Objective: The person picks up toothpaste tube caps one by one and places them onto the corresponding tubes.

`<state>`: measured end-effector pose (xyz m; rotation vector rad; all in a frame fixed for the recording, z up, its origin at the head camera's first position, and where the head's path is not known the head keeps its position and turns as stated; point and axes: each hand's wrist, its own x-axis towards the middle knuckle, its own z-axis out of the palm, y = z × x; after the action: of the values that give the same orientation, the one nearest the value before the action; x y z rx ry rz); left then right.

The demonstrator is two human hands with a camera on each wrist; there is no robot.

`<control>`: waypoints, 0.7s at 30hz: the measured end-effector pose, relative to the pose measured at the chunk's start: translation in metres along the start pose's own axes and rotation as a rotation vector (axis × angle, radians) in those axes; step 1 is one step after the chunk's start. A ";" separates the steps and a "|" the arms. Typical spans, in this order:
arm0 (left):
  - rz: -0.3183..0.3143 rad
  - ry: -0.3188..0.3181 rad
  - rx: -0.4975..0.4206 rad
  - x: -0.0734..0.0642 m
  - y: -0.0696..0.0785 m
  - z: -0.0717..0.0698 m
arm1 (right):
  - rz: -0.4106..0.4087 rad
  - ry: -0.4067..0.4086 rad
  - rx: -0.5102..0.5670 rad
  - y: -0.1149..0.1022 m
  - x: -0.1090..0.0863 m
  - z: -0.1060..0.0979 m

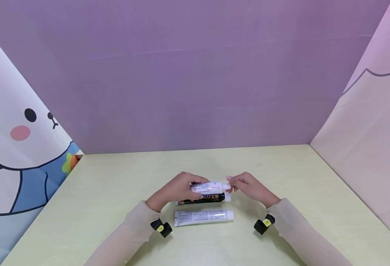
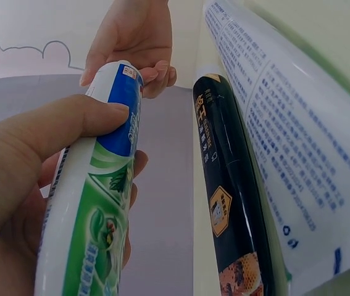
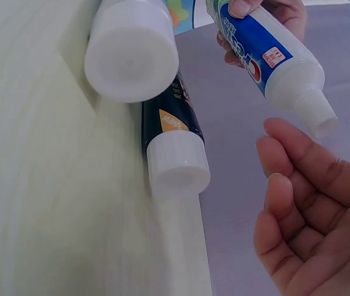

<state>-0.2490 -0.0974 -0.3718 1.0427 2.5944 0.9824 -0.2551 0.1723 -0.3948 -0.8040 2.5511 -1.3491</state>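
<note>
My left hand [image 1: 180,187] grips a white, blue and green toothpaste tube [image 2: 104,185] around its body, above the table. The tube's small white cap [image 3: 318,113] points toward my right hand [image 1: 249,187]. In the right wrist view, the fingers [image 3: 298,145] of that hand are loosely bent beside the cap, with a visible gap and nothing held. Just below the held tube lies a black toothpaste tube [image 2: 227,166] with a white cap. Nearer to me, a white tube [image 1: 201,217] with small blue print lies on the table, its cap to the right.
The pale wooden table [image 1: 115,177] runs back to a purple panel [image 1: 195,81]. Printed side panels stand at both edges, the left one [image 1: 19,147] with a cartoon animal. A black wrist camera [image 1: 161,227] hangs under my left sleeve, another [image 1: 264,224] under the right.
</note>
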 end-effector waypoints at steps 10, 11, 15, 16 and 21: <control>0.000 0.008 0.006 -0.001 -0.002 0.001 | -0.010 0.027 0.035 0.000 -0.001 -0.005; 0.000 0.008 0.004 -0.001 -0.002 0.001 | -0.028 0.028 0.025 0.000 -0.001 -0.005; -0.002 0.004 0.000 -0.001 -0.003 0.001 | -0.096 0.029 -0.004 0.002 -0.002 -0.006; -0.001 0.004 0.000 -0.001 -0.003 0.001 | -0.103 0.029 -0.007 0.002 -0.002 -0.005; 0.005 0.002 0.007 0.000 -0.003 0.001 | -0.114 0.019 0.015 0.002 -0.004 -0.004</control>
<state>-0.2500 -0.0986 -0.3749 1.0509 2.5998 0.9762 -0.2542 0.1782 -0.3947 -0.9518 2.5415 -1.4133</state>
